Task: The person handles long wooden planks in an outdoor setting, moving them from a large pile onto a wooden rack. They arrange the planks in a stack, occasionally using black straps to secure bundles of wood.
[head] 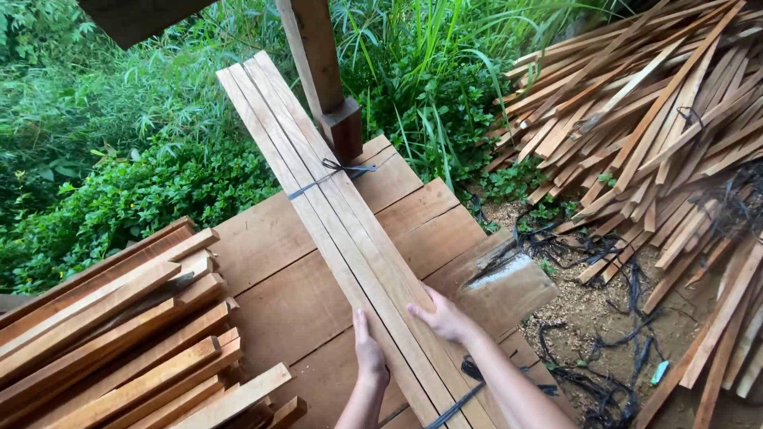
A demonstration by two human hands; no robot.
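Fingers (362,326) of left hand (370,355) straight and together, palm flat down on the near left part of the strapped slat bundle (342,206), pressing not gripping; right hand (443,316) also flat on top at the bundle's right edge, fingers extended, thumb side angled across the slats, nothing clasped in either hand. Bundle is several long pale slats lying side by side, running from bottom centre up and away to the left, resting on a platform of wide brown boards (278,270). Dark strap (457,405) crosses the bundle near the bottom edge just beyond the forearms, second dark strap (330,176) with a knot crosses it about halfway up. Lower left, just beside the platform boards: stack of reddish-brown battens (119,342), ends pointing toward the bundle, not touching it as far as I can tell. Right of the hands, a short offcut board (501,282) lies at the platform edge, with sawdust ground and tangled black strapping scraps (604,389) beyond it, small teal object (659,372) among them. Further right and up, big loose pile of thin wood strips (652,119). Far end of bundle passes just beside a square wooden post (322,71); green plants (119,127) behind
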